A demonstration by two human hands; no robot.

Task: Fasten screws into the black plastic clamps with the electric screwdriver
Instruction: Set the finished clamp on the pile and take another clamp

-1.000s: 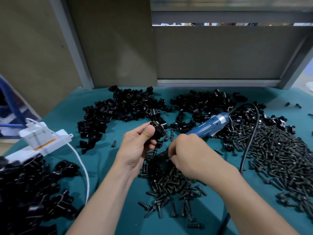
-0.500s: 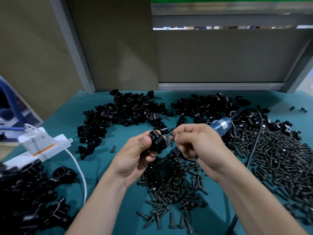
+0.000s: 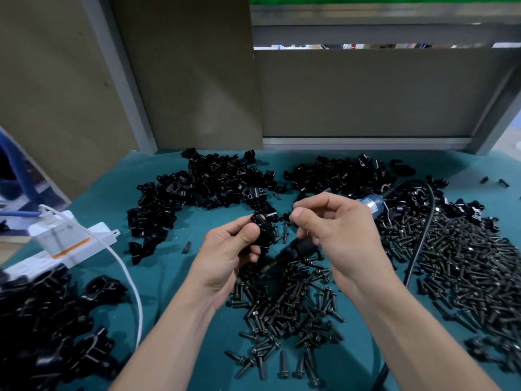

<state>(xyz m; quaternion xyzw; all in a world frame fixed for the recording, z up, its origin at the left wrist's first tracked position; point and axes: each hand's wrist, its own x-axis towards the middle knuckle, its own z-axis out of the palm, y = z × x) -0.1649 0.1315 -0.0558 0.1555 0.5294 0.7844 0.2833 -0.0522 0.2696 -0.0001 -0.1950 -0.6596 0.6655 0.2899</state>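
Observation:
My left hand point(image 3: 225, 249) grips a black plastic clamp point(image 3: 262, 230) above the green mat, thumb pressed on its front. My right hand point(image 3: 332, 230) pinches a small black screw point(image 3: 290, 216) between thumb and forefinger, just right of the clamp and apart from it. The same hand also holds the blue electric screwdriver point(image 3: 372, 203); its black nose point(image 3: 296, 251) sticks out below the palm, pointing down-left. A heap of loose screws point(image 3: 284, 309) lies under both hands.
Piles of black clamps point(image 3: 203, 190) spread across the back of the mat, more clamps point(image 3: 42, 320) at the near left. A big spread of screws point(image 3: 465, 263) covers the right. The screwdriver's black cable point(image 3: 423, 235) loops right. A white power strip point(image 3: 64, 241) with white cord sits left.
My right hand rose from the screw heap with a screw pinched in its fingertips and brought it level with the clamp. The left hand kept its clamp, turning it slightly.

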